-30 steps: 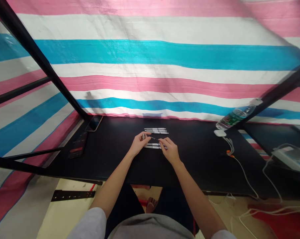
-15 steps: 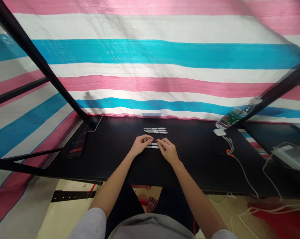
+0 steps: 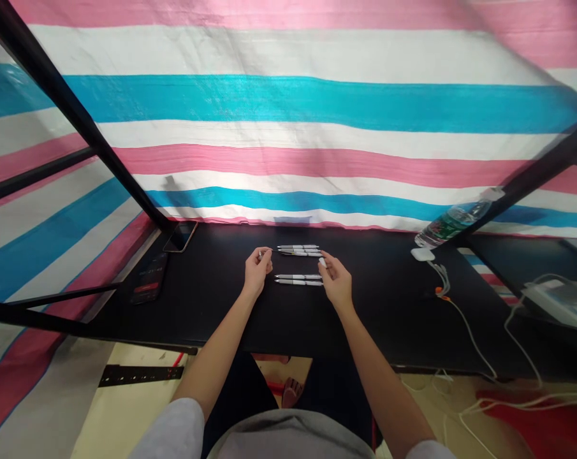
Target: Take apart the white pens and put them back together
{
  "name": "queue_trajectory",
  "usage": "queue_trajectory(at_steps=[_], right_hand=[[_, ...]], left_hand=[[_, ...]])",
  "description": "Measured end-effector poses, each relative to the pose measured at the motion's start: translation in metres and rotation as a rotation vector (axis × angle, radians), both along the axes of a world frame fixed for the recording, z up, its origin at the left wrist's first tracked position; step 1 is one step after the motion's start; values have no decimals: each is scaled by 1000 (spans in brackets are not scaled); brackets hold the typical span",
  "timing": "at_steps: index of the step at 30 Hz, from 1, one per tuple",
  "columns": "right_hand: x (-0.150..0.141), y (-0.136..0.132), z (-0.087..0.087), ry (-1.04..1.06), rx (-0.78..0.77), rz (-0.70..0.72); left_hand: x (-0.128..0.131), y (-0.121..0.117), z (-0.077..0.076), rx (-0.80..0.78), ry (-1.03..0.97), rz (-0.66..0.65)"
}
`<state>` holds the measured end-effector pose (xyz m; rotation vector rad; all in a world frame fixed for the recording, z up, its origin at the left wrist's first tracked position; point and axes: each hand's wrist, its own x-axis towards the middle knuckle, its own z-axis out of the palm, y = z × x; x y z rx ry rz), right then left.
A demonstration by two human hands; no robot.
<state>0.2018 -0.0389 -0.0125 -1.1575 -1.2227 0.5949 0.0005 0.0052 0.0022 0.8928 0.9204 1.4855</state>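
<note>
On the black table, two groups of white pens with dark bands lie side by side: an upper group [image 3: 298, 250] and a lower group [image 3: 298, 279]. My left hand [image 3: 257, 271] is raised just left of them, pinching a small silver pen part [image 3: 261, 254] between finger and thumb. My right hand [image 3: 336, 280] sits to the right of the pens and holds a short white pen piece [image 3: 322, 262] at its fingertips. Neither hand touches the lying pens. The held pieces are small and mostly hidden by my fingers.
A phone [image 3: 180, 236] and a second dark phone [image 3: 149, 278] lie at the table's left. A water bottle [image 3: 453, 222] and a white charger [image 3: 422, 254] with cables stand at the right. Black frame bars and striped tarpaulin surround the table.
My hands have moved apart, the left going left and the right going right. Earlier they met over the lower pens around a thin pen part; now each holds a small piece.
</note>
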Motion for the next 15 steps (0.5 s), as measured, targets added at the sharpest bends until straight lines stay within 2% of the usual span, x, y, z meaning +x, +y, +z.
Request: queue_trajectory(at_steps=[5, 9, 12, 15], right_hand=[[3, 5, 1, 455, -113, 64], [7, 7, 4, 723, -182, 121], [9, 9, 4, 799, -186, 138], [10, 11, 1, 781, -191, 140]], left_hand=[[0, -1, 0, -9, 15, -15], [0, 0, -1, -11, 14, -17], [-1, 0, -2, -14, 25, -17], [-1, 0, -2, -11, 35, -20]])
